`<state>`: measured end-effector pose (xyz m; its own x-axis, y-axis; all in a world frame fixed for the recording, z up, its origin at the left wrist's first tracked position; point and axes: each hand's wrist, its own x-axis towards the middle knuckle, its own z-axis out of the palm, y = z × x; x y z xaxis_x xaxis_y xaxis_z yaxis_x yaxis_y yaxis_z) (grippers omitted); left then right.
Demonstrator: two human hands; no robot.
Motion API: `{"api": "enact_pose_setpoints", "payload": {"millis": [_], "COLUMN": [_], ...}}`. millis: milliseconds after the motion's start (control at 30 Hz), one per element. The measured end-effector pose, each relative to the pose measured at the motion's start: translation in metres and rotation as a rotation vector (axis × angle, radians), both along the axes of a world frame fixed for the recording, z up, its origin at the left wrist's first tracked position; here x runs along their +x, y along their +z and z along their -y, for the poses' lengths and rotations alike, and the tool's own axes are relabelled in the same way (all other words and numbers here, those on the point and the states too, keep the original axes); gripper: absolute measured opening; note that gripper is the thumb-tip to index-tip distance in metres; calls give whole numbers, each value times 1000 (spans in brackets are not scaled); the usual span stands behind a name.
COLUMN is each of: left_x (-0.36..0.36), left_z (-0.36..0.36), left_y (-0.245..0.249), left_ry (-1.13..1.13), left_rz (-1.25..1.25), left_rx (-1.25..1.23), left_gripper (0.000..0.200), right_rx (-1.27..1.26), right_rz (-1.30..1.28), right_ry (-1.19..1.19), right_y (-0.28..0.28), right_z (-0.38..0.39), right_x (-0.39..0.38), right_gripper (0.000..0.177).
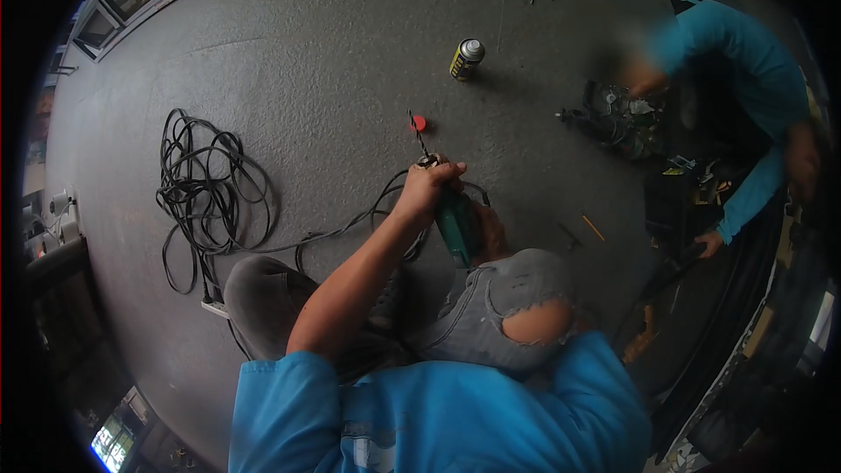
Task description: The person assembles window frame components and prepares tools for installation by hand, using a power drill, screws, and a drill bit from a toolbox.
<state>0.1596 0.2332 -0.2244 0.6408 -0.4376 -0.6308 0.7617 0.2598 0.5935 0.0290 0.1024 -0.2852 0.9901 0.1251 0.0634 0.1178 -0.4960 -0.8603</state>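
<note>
Head view: left hand (pixel 431 182) closed around the front of green drill (pixel 455 226), by the knees; right hand (pixel 491 229) wrapped on its handle, partly hidden. Spray can (pixel 466 59) well apart on floor (pixel 350 52), cable coil (pixel 210 193) to the left.

Open floor (pixel 350 61) ahead (cable tangle (pixel 210 193) leftward)

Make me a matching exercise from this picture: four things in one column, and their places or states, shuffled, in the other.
1 spray can
2 red cap
3 black cable
4 green drill

A coiled loosely on the floor, at the left
B gripped by the left hand
C standing upright, far out
D lying just ahead of the drill's tip

Pairs: 1-C, 2-D, 3-A, 4-B
</note>
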Motion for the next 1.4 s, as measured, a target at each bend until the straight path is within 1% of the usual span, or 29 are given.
{"api": "enact_pose_setpoints", "payload": {"millis": [100, 200, 267, 400, 500, 567, 600, 633, 700, 733, 767, 800, 867, 900, 967, 1000, 1033, 1067, 1100, 1133, 1200, 1233, 1267, 1300, 1333, 1367, 1400], "left_x": [-2, -2, -3, -4, -3, 0, 2, 3, 7, 7, 5, 5, 4, 4, 2, 5, 16, 25, 23, 22, 11, 8, 4, -5, -14, -23, -32], "left_z": [-1, -3, -6, -14, -16, -18, -18, -20, -22, -21, -21, -21, -24, -21, -24, -46, -82, -108, -99, -100, -85, -83, -79, -66, -61, -61, -58], "left_y": [2, 0, -3, -14, -17, -20, -22, -23, -26, -27, -25, -24, -32, -27, -12, -36, -80, -100, -88, -106, -92, -84, -73, -54, -52, -48, -50], "left_ry": [25, -2, 46, 49, 91, 80, 87, 86, 77, 71, 83, 105, 178, 156, 193, 192, -27, -245, -258, -182, 60, 35, 12, 45, -47, -168, -144], "left_rz": [15, 38, -43, -83, -100, -84, -89, -84, -68, -56, -54, -47, -74, -75, -221, -217, -181, -147, -34, 229, 924, 764, 606, 458, 285, 18, -99], "left_rx": [-20, 31, 21, 56, 73, 57, 41, 36, 66, 102, 93, 84, -1, -6, 107, 115, 96, 85, 444, 846, 1495, 1363, 1222, 910, 714, 563, 489], "left_gripper": [13, 10, 11, 13, 12, 14, 15, 16, 17, 18, 22, 27, 42, 42, 57, 57, 59, 62, 62, 67, 78, 80, 84, 77, 63, 50, 38], "right_rx": [14, 28, 34, 40, 35, 28, 22, 10, 56, 108, 166, 151, 68, 78, 75, 76, 86, 63, 44, 71, 94, 110, 81, 48, 55, 47, 39], "right_rz": [-7, -10, -15, -32, -52, -70, -80, -90, -67, -179, -285, -292, -6, 71, 42, 22, 31, 14, -2, 13, 49, 61, 14, -36, -31, -48, -60], "right_ry": [26, 48, 56, 50, 21, -22, -50, -92, 40, 20, 1, -51, -42, -40, -61, -58, -51, -62, -63, -40, -33, -13, 5, 18, 31, 91, 149], "right_y": [0, -1, -1, 0, 8, 9, -5, -5, -5, 17, 41, 46, 48, 37, 3, -6, -7, -6, -6, -7, -12, -13, -14, -16, -23, -30, -35], "right_z": [-5, -10, -12, -15, -12, -7, -7, -4, 3, 3, 4, 6, 4, 5, 0, -3, -2, -2, -2, -4, -5, -7, -9, -11, -14, -17, -20], "right_x": [2, 5, 6, 4, -1, -8, -11, -12, -13, -13, -9, -11, -11, -10, -13, -12, -10, -14, -16, -17, -14, -13, -13, -12, -11, -10, -5], "right_gripper": [74, 75, 75, 75, 75, 76, 76, 76, 82, 86, 90, 90, 84, 84, 84, 84, 84, 86, 87, 87, 92, 92, 95, 98, 98, 93, 89]}}
